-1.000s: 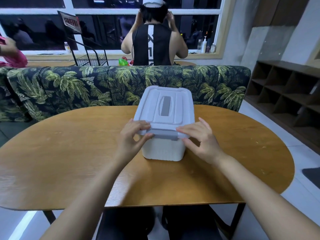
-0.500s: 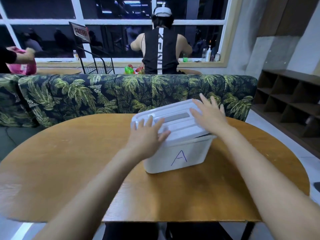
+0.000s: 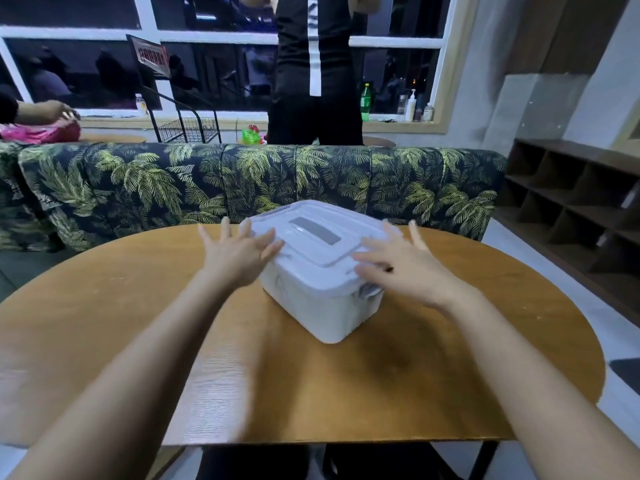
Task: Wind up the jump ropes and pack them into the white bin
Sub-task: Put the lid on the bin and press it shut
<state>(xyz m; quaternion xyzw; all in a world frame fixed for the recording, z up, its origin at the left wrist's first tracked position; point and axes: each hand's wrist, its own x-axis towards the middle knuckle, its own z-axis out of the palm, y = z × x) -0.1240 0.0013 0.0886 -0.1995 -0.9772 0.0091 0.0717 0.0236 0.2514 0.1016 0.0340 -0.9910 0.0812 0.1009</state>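
On the bench [image 3: 311, 393], the bin [image 3: 325, 310] stands closed with its lid [image 3: 311, 244] on. Half a second ago the face marked "A" was toward the camera and both hands lay flat on the lid. Now the bin is turned so that one corner points at the camera, and the mark is out of view.

Left hand [image 3: 239, 258]: spread wide, fingers straight, at the lid's left edge. Right hand [image 3: 401, 271]: spread wide, fingers straight, over the lid's right edge. Both are blurred, so whether they touch the lid cannot be told. Neither holds anything.

Clearances: the bin sits toward the bench's far edge, which runs just beside the sofa [image 3: 242, 181]. Bare bench surface lies left, right and on the near side of the bin, widest toward the near edge. A person [image 3: 315, 81] stands behind the sofa. A shelf unit [image 3: 571, 209] stands well apart at right.
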